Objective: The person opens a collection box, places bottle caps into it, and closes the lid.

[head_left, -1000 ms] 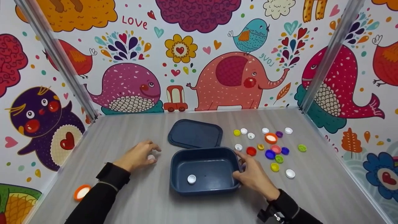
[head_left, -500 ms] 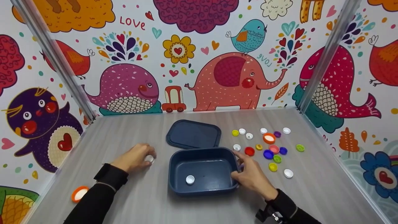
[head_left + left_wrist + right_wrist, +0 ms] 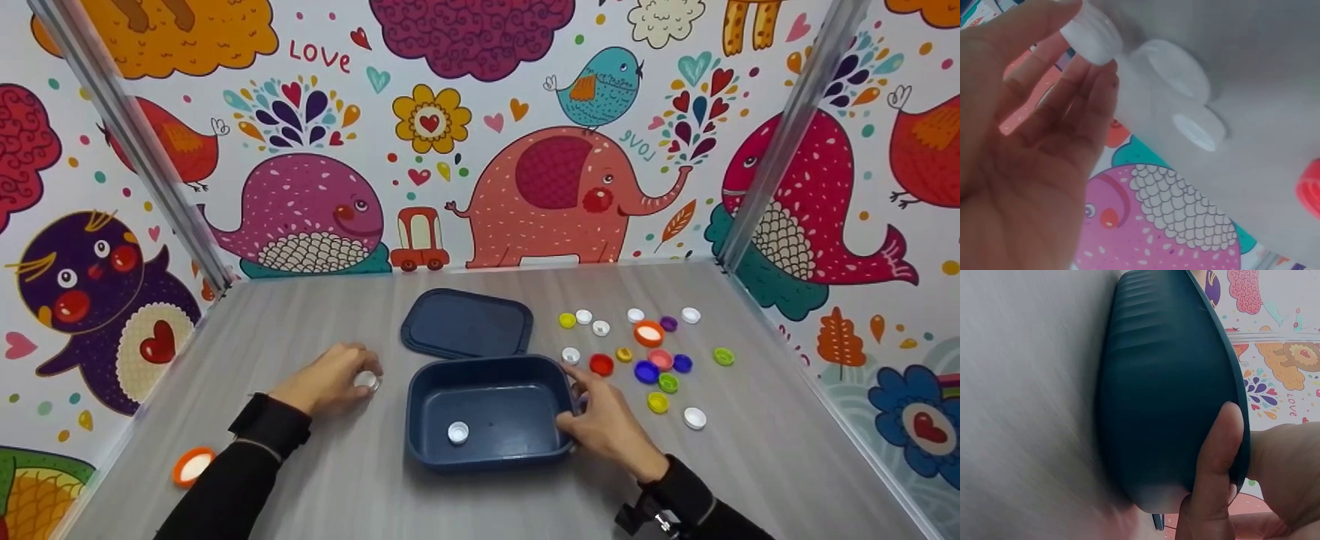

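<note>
My left hand (image 3: 330,379) pinches a small white bottle cap (image 3: 367,380), left of a dark blue plastic box (image 3: 491,463). In the left wrist view the thumb and fingertips hold this white cap (image 3: 1095,36) by its edge. With thumb and fingers, my right hand (image 3: 615,427) grips the right rim of the box; the right wrist view shows the thumb (image 3: 1221,444) against the box wall (image 3: 1168,394). Inside the box, left of its middle, lies one white cap (image 3: 458,433).
A dark blue lid (image 3: 466,322) lies behind the box. Several coloured caps, among them a red cap (image 3: 601,365) and a yellow cap (image 3: 658,403), are scattered to the right. An orange-rimmed cap (image 3: 193,467) lies near the left forearm. Patterned walls enclose the table.
The left hand's fingers have drawn in around the white cap, which sits closer to the fingertips. The hand shifts slightly toward the box in the last half second. The right hand keeps its grip.
</note>
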Demonstrator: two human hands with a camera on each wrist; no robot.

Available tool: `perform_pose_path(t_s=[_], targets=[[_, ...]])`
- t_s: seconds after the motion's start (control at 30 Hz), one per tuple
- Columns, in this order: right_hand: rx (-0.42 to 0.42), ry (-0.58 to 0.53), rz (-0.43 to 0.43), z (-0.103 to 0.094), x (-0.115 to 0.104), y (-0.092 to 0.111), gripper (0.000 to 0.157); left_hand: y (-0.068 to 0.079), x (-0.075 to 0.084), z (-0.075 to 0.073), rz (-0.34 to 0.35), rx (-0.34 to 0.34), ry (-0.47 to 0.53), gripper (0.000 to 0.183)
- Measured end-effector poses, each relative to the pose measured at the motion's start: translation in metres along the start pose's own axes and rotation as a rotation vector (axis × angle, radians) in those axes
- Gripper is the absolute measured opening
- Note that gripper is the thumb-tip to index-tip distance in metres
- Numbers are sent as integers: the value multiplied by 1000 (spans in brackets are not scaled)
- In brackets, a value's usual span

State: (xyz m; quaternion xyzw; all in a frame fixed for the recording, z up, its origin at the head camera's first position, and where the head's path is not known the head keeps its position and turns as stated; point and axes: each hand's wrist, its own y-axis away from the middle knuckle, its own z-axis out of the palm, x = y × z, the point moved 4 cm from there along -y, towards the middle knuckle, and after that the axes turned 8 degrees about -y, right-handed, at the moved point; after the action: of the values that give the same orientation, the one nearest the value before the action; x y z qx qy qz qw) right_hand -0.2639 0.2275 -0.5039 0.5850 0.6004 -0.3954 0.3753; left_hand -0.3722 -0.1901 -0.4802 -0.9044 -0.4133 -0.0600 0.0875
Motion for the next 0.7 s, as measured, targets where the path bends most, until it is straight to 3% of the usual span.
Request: perform_pose_path(t_s=[0.4, 0.57, 0.7], targets=[[-2, 3, -16, 0, 1, -1, 89, -15, 39, -29, 19, 88, 15, 20], [-11, -11, -34, 0, 1, -1, 90, -28, 71, -39, 60, 102, 21, 20], [-23, -36, -29, 1, 0, 1, 91, -42, 103, -40, 124, 58, 28, 22]])
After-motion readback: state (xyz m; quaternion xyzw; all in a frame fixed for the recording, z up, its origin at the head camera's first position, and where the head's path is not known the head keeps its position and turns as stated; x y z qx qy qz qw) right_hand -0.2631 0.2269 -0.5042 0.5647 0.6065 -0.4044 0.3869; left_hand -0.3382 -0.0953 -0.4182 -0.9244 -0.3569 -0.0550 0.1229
